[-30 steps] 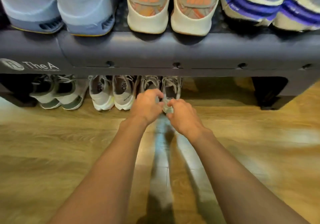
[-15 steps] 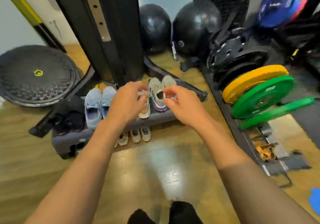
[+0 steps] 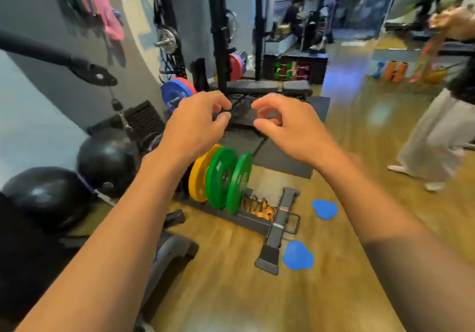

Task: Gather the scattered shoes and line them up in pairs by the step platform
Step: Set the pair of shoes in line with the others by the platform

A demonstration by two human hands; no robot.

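Grip apart and empty on left hand point(image 3: 198, 126) and right hand point(image 3: 293, 130), above round green plates point(image 3: 221, 175)

You can read nothing for certain here: the pale markings on the green plates point(image 3: 222, 177) are too blurred.

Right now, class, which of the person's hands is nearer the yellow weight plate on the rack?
Left. The left hand hangs just above the yellow weight plate; the right hand is raised farther right, above and past the green plates.
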